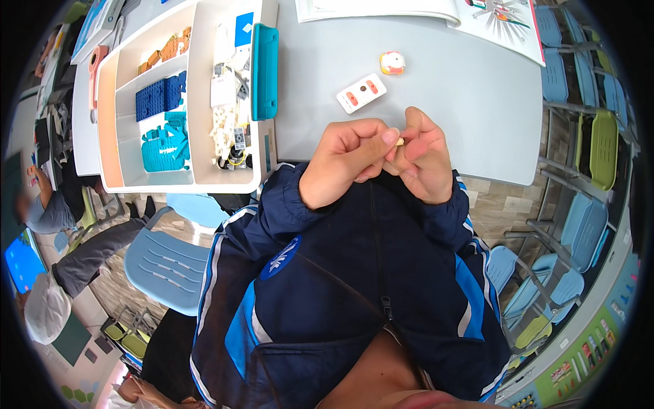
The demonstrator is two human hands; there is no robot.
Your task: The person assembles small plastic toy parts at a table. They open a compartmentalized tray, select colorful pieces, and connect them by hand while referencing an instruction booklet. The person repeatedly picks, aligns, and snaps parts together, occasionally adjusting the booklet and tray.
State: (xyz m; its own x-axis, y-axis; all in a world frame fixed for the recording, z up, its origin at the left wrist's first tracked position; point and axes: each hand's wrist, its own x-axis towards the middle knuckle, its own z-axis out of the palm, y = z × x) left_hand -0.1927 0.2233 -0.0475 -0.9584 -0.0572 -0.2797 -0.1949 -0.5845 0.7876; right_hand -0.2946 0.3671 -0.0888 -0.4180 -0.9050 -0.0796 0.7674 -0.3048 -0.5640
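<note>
Both hands meet over the near edge of the grey table (306, 88). My left hand (351, 158) is closed, its thumb and forefinger pinching a tiny pale yellow piece (400, 142). My right hand (424, 162) is curled against the same piece from the other side; its fingers partly hide what they grip. Just beyond the hands lies a white remote control (362, 93) with red-orange buttons. A small white, orange and pink block figure (392, 63) sits farther back, apart from the remote.
To the left stands a white sorting tray (197, 102) with brown, dark blue, teal and white building bricks in compartments. A teal lid-like latch (265, 71) lines its right side. An open booklet (504, 31) lies at the far right. Blue chairs (167, 262) stand around.
</note>
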